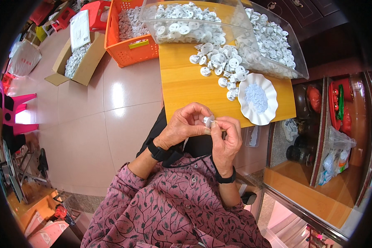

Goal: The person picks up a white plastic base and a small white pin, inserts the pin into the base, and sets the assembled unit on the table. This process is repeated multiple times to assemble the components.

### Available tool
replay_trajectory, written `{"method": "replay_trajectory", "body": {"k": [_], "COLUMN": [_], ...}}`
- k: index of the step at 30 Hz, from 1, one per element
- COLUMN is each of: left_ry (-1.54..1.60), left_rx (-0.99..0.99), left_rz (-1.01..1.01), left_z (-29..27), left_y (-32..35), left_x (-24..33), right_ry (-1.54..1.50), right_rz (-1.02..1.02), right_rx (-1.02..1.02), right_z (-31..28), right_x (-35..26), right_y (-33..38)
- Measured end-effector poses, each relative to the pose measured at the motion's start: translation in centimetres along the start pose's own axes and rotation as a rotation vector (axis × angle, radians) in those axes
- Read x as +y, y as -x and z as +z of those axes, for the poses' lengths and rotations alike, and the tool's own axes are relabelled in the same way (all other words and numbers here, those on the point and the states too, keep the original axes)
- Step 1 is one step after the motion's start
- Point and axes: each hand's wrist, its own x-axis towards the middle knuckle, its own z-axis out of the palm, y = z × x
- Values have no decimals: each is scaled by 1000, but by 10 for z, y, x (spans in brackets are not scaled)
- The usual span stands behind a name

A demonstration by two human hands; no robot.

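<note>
Just off the near edge of the yellow table [180,89], my left hand [182,127] pinches a small round white plastic part [208,120] between thumb and fingers. My right hand [226,144] meets it from the other side, thumb and forefinger closed against the part; anything tiny between those fingertips is too small to make out. Beyond my hands lies a loose pile of similar white plastic parts [219,62]. To its right a white plate [270,110] with a wavy rim holds many tiny pale blue pieces [256,98].
Two clear plastic bins [235,33] full of white parts stand at the table's far side. An orange crate [132,53] and a cardboard box [89,62], both holding parts, are on the floor at left. Open shelves [318,124] flank the table on the right. A pink stool [22,109] stands far left.
</note>
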Motion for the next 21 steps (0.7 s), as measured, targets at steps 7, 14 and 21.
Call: {"method": "replay_trajectory", "body": {"k": [7, 14, 21], "left_ry": [10, 44, 80], "left_rx": [-9, 10, 1], "left_rz": [-8, -45, -41], "left_z": [-2, -2, -3], "left_y": [2, 4, 4], "left_x": [0, 2, 2], "right_ry": [14, -4, 8], "right_rz": [-17, -28, -35], "right_rx": [1, -38, -47], "right_z": [1, 1, 2], "right_x": [2, -4, -5], "right_y": [0, 0, -3]}}
